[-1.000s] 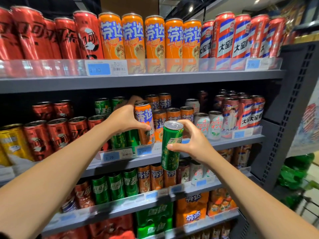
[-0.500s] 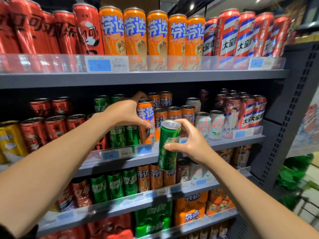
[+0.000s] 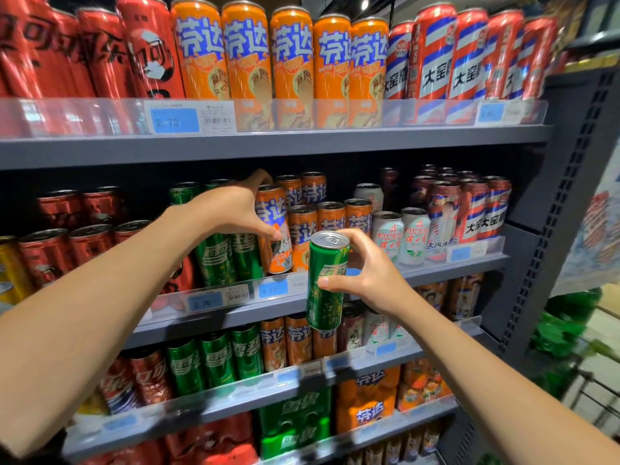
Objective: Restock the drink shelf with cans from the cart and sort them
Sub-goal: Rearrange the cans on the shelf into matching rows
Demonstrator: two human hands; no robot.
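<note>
The left hand [image 3: 231,209] has its grip closed around an orange can [image 3: 273,229] standing at the front of the middle shelf [image 3: 453,263], thumb on the label, fingers wrapped over the rim. At 5 o'clock of it, the right hand [image 3: 365,273] grips a green can [image 3: 327,280] upright in the air, just in front of the shelf edge, thumb across its front. More green cans [image 3: 231,256] stand at 9 o'clock of the orange can, further orange ones at 3 o'clock.
</note>
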